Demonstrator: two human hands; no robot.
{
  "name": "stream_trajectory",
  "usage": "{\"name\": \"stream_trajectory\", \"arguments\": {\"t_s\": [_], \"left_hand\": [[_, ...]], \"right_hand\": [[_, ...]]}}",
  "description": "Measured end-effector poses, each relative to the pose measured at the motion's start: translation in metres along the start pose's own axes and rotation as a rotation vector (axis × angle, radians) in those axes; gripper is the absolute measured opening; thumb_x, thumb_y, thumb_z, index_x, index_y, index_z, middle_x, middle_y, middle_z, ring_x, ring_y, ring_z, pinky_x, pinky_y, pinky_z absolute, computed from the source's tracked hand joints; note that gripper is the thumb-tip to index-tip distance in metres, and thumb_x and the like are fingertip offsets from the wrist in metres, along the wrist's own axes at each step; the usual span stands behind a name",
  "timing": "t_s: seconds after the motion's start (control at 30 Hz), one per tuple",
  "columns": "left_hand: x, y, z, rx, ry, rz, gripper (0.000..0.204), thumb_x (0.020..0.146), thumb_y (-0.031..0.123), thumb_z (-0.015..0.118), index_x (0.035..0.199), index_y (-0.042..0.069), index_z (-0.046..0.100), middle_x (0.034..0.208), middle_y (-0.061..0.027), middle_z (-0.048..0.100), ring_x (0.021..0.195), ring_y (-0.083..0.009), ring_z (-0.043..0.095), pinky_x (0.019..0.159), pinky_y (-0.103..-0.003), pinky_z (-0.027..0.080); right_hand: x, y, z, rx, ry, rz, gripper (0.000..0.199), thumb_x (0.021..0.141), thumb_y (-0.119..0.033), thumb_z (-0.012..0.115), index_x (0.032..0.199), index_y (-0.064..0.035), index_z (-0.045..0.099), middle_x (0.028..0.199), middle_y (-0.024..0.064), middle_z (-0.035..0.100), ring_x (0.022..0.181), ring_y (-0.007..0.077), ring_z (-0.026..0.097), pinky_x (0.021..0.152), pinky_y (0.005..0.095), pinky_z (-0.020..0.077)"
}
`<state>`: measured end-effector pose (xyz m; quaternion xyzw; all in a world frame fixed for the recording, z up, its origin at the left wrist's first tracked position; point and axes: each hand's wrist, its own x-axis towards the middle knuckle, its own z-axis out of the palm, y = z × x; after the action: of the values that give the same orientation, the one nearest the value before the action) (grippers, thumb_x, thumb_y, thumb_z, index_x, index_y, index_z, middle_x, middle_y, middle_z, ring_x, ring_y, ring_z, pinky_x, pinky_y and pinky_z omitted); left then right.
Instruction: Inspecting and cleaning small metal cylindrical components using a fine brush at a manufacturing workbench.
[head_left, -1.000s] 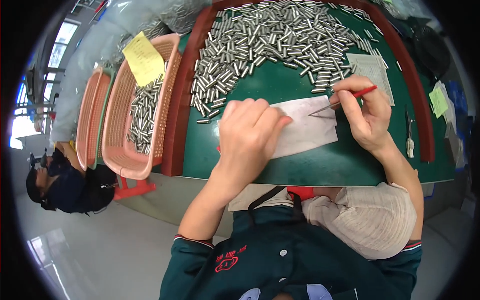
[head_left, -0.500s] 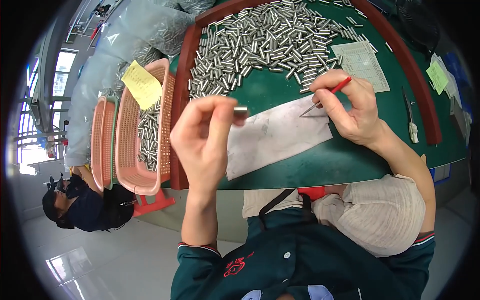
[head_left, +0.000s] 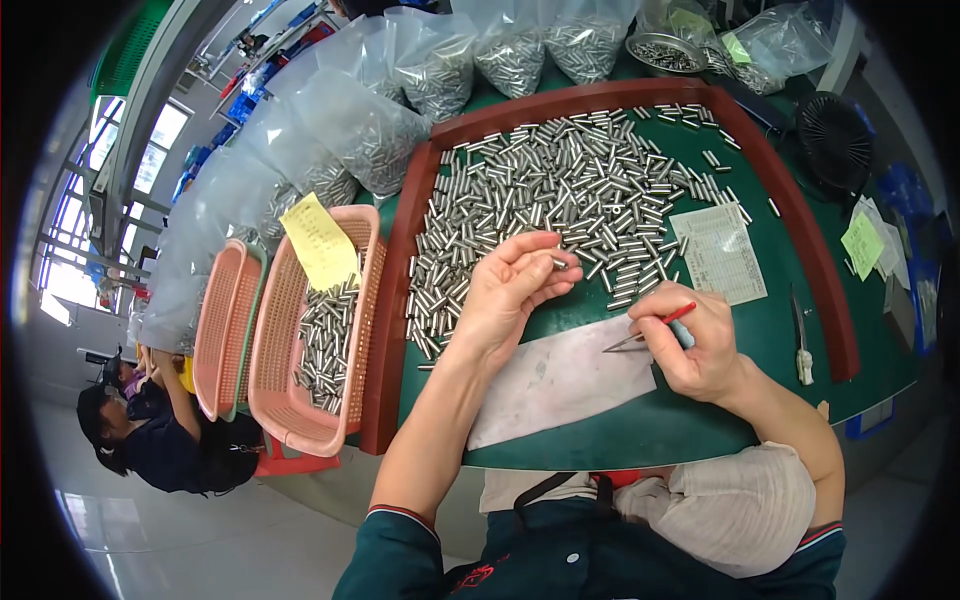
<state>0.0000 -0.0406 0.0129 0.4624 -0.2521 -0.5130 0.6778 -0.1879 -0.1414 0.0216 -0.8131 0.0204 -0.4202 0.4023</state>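
Observation:
My left hand (head_left: 508, 295) is closed, pinching a short shiny metal pin (head_left: 560, 264) between thumb and fingertips. It hovers at the near edge of a heap of similar steel pins (head_left: 560, 185) on the green table. In my right hand (head_left: 692, 345) is a slim pointed tool with a red handle (head_left: 680, 312). Its thin metal tip points left, over the far right part of a smudged whitish cloth or paper sheet (head_left: 560, 385). That sheet lies flat in front of me; I cannot tell whether the tip touches it.
A dark red wooden frame (head_left: 398, 300) borders the work area. To its left stand two pink plastic baskets (head_left: 265, 385), one with pins and a yellow note. Bags of pins (head_left: 435, 75) line the back. A printed paper (head_left: 722, 265) and small shears (head_left: 803, 350) lie right.
My left hand has moved away from me and to the right, toward the pin heap, still holding a pin. My right hand keeps the tool over the sheet. The view has tilted upward.

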Motion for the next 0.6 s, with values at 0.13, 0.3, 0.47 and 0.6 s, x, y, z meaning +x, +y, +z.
{"name": "stream_trajectory", "arguments": {"t_s": [0.13,0.3,0.47,0.6], "left_hand": [[-0.0009,0.0000,-0.0050,-0.007,0.050,-0.027,0.022,0.089,0.018,0.056,0.106,0.004,0.055,0.081,-0.0043,0.059,0.074,-0.0129,0.059,0.069,-0.025,0.050],[0.0036,-0.0014,-0.0096,-0.155,-0.004,-0.049,0.013,0.089,0.018,0.056,0.097,0.008,0.055,0.077,-0.0030,0.056,0.069,-0.0115,0.054,0.067,-0.026,0.047],[0.0027,-0.0004,-0.0067,-0.183,0.051,-0.068,0.014,0.090,0.016,0.055,0.101,0.008,0.055,0.082,-0.0038,0.057,0.071,-0.0106,0.054,0.067,-0.025,0.047],[0.0041,-0.0031,-0.0086,-0.234,0.010,-0.091,0.016,0.091,0.015,0.053,0.104,0.006,0.054,0.082,-0.0030,0.055,0.068,-0.0089,0.051,0.066,-0.023,0.045]], "right_hand": [[0.0014,0.0044,0.0001,-0.003,-0.002,-0.015,0.010,0.073,0.007,0.058,0.081,0.0021,0.056,0.066,0.0102,0.058,0.050,0.0194,0.056,0.044,0.0276,0.0425],[0.0045,0.0063,-0.0008,0.010,0.010,-0.010,0.010,0.073,0.007,0.058,0.082,0.0024,0.056,0.067,0.0109,0.059,0.051,0.0194,0.057,0.045,0.0276,0.0431],[0.0025,0.0078,-0.0010,0.012,0.005,0.003,0.009,0.073,0.007,0.058,0.081,0.0024,0.056,0.067,0.0111,0.060,0.051,0.0196,0.057,0.045,0.0272,0.0435],[0.0018,0.0049,-0.0041,0.018,0.011,0.000,0.009,0.073,0.007,0.058,0.081,0.0025,0.056,0.068,0.0111,0.060,0.051,0.0196,0.057,0.045,0.0272,0.0434]]}}
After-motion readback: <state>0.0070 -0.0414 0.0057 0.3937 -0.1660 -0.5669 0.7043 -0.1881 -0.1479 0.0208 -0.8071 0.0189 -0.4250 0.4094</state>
